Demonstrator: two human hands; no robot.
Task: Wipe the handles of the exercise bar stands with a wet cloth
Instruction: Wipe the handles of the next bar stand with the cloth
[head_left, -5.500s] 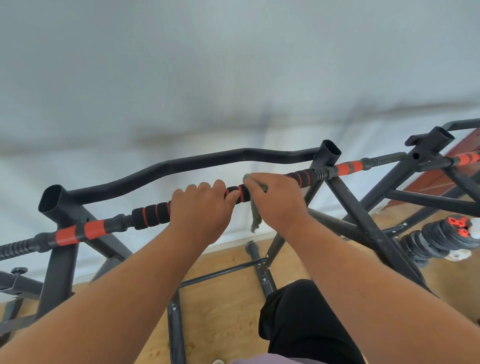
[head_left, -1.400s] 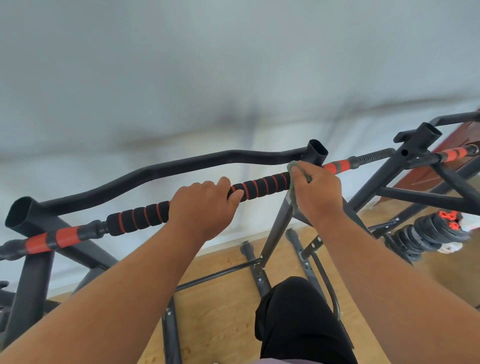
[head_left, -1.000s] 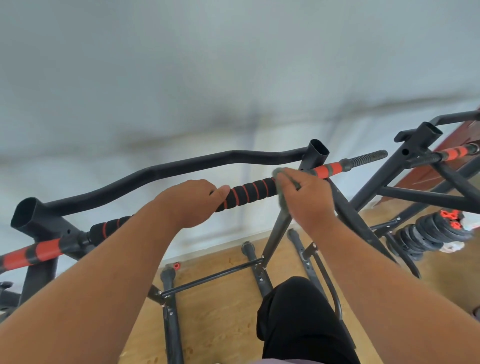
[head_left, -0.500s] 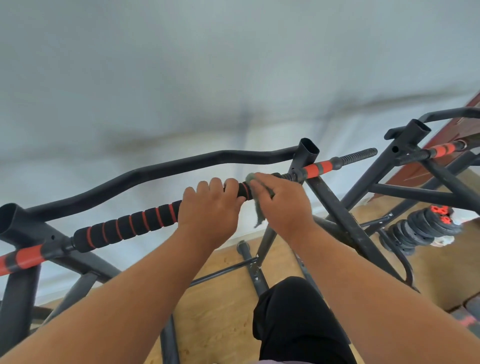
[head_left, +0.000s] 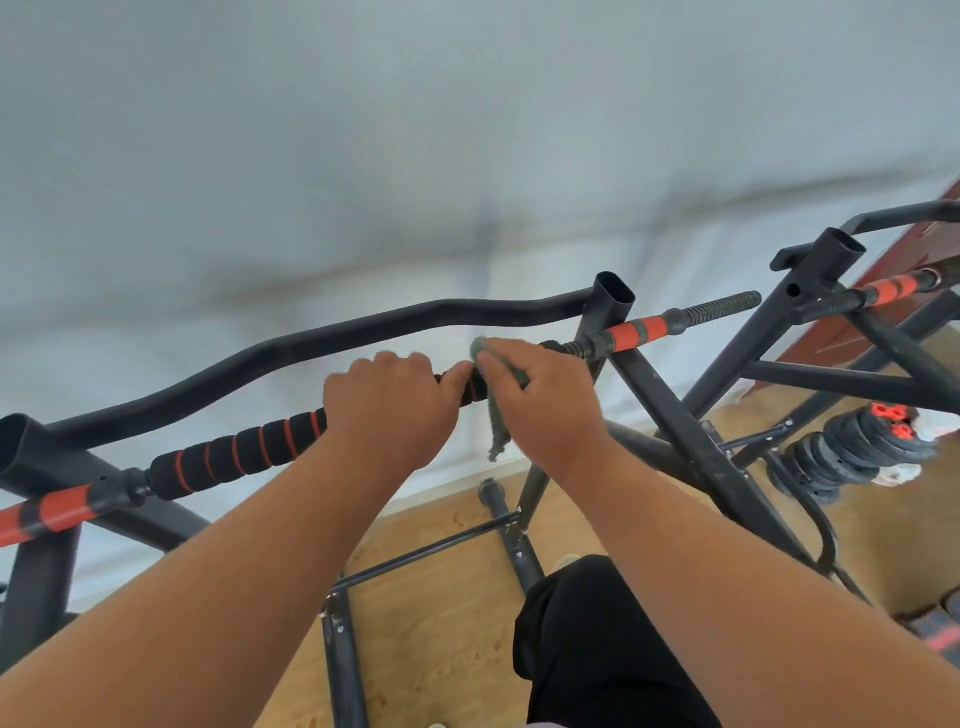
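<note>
A bar with a black foam handle ringed in red (head_left: 234, 457) lies across the black stand (head_left: 613, 296). My left hand (head_left: 389, 410) grips the foam handle near its middle. Right beside it, my right hand (head_left: 545, 405) holds a grey-green cloth (head_left: 496, 431) wrapped over the handle, and a strip of the cloth hangs down below the bar. The two hands nearly touch. Orange and black bands (head_left: 634, 332) and a threaded end (head_left: 722, 306) show to the right of the stand post.
A curved black bar (head_left: 311, 343) runs behind the handle. A second stand (head_left: 831, 260) with its own red-banded bar stands at the right. Stacked dumbbell plates (head_left: 852, 452) lie on the wooden floor (head_left: 441, 597). My black-clad leg (head_left: 597, 649) is below.
Over the last 1.4 seconds my right hand slid the cloth leftward along the handle, from beside the stand post to next to my left hand. My left hand kept its grip.
</note>
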